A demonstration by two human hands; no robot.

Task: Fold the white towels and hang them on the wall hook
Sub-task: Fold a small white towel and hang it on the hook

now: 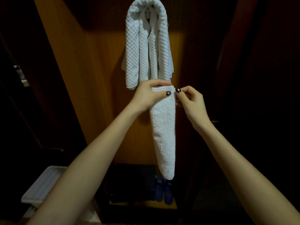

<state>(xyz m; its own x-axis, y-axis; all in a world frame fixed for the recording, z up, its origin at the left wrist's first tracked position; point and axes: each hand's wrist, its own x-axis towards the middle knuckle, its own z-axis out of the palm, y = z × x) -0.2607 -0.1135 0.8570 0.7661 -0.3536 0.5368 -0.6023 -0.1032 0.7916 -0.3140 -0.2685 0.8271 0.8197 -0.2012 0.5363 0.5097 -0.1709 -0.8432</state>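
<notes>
A: The white towel (163, 135) is folded long and narrow, tapering downward, just below the quilted towel (142, 46) on the hook (147, 13).
B: Left hand (146, 95) grips its top edge, right hand (193, 101) pinches the corner!

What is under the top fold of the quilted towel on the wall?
Part of a metal hook shows in the gap of the quilted towel. The towel covers the rest of it.
</notes>
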